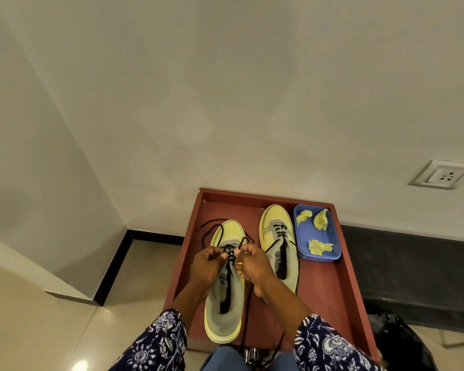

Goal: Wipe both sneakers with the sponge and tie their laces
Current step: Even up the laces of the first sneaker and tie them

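Two yellow and grey sneakers stand side by side in a red-brown tray (340,277), toes pointing away from me. Over the left sneaker (224,301) my left hand (208,266) and my right hand (253,269) each pinch a strand of its black lace (229,253) above the eyelets. Loose lace loops lie around the toe and trail toward me. The right sneaker (277,236) has its black laces untied and hanging loose. Three yellow sponge pieces (319,247) lie in a blue plastic tray (335,234) to the right of the sneakers.
The red-brown tray stands against a white wall. A wall socket (439,174) sits at the right. A black skirting (156,236) runs along the tiled floor at the left. A dark bag (397,338) lies at the lower right. My knees are at the bottom edge.
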Action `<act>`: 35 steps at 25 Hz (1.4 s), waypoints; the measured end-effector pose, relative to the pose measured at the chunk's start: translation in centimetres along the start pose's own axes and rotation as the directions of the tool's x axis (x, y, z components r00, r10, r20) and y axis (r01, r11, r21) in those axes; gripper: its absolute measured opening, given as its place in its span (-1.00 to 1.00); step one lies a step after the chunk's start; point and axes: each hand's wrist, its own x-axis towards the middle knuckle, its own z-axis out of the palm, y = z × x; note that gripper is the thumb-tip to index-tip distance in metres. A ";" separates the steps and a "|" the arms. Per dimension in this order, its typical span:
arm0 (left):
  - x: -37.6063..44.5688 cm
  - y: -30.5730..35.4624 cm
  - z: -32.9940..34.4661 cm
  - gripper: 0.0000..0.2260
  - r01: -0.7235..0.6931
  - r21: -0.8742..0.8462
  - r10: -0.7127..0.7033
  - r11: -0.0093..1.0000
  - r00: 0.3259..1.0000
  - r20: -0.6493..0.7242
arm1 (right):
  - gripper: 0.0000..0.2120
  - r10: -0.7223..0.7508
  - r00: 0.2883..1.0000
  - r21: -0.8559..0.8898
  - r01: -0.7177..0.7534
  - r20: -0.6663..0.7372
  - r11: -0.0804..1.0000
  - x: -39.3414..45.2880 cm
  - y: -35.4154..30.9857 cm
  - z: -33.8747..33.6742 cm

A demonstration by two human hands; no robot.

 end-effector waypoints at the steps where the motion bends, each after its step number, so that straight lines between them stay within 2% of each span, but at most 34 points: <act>1: 0.0 0.1 0.0 -0.93 -0.005 0.021 0.004 1.000 1.000 0.017 | -0.82 -0.018 1.000 -0.025 0.018 0.007 1.000 0.1 0.0 0.0; 7: -0.2 0.6 0.2 -0.87 -0.044 0.088 0.033 0.995 0.992 0.124 | -0.79 -0.142 0.989 -0.217 0.149 0.050 0.965 0.5 0.2 0.0; 12: -0.5 1.0 -0.4 -0.85 -0.098 0.128 0.064 0.987 0.968 0.242 | -0.85 -0.185 0.979 -0.265 0.202 0.089 0.943 0.8 -0.4 -0.1; 15: -0.2 0.9 -0.7 -0.86 -0.135 0.184 0.086 0.974 0.964 0.253 | -0.96 -0.234 0.968 -0.277 0.249 0.087 0.928 0.6 -0.3 -0.1; 16: -0.1 1.0 -0.8 -0.85 -0.150 0.198 0.096 0.969 0.961 0.259 | -0.92 -0.247 0.964 -0.305 0.265 0.099 0.915 0.6 -0.3 -0.2; 20: 0.0 1.5 -1.1 -0.82 -0.178 0.247 0.100 0.952 0.948 0.301 | -0.70 -0.288 0.935 -0.567 0.355 0.207 0.743 1.6 -0.1 -1.0; 24: -0.3 2.4 -1.2 -0.80 -0.151 0.241 0.068 0.959 0.945 0.321 | -0.78 -0.298 0.928 -0.694 0.366 0.224 0.620 2.6 0.9 -1.7; 28: -0.7 2.9 -1.2 -0.90 -0.051 0.148 0.001 0.988 0.946 0.324 | -0.85 -0.410 0.879 -0.721 0.446 0.243 0.530 1.7 0.9 -2.0; 32: -0.9 3.1 -1.3 -0.89 0.054 0.120 -0.087 0.991 0.954 0.288 | -0.83 -0.503 0.806 -0.712 0.549 0.313 0.438 0.7 0.8 -2.3; 35: -0.7 3.0 -1.1 -0.89 0.115 0.098 -0.136 0.989 0.960 0.245 | -0.78 -0.528 0.761 -0.771 0.574 0.377 0.276 0.3 0.9 -2.5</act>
